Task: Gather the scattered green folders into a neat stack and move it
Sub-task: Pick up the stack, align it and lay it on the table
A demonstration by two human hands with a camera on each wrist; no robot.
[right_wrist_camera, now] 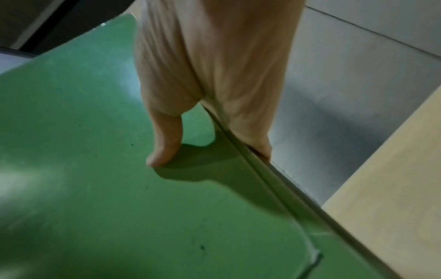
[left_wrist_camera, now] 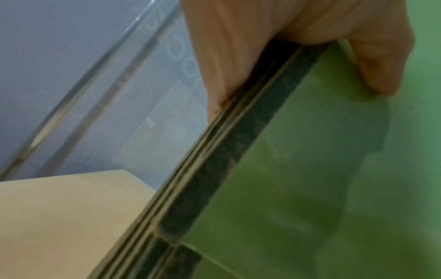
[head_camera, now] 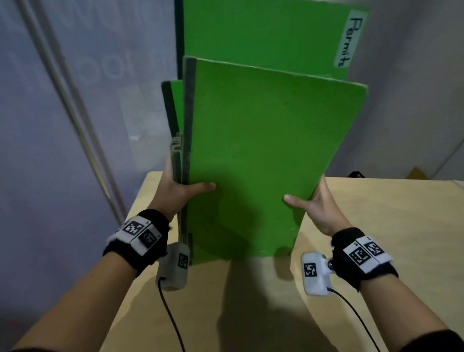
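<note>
The left hand (head_camera: 181, 189) and right hand (head_camera: 317, 211) each pinch a side edge of the folders (head_camera: 251, 158), stood on end on the table (head_camera: 394, 233), apparently to square their uneven edges.

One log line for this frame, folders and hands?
green folders: stacked unevenly | left hand: grips left edge | right hand: grips right edge | wooden table: below

The head camera looks steeply down over both forearms at the wooden table (head_camera: 394, 233). Each wrist camera looks along its thumb, very close and somewhat blurred. All three share the green folders (head_camera: 251, 152) and the tabletop.
</note>
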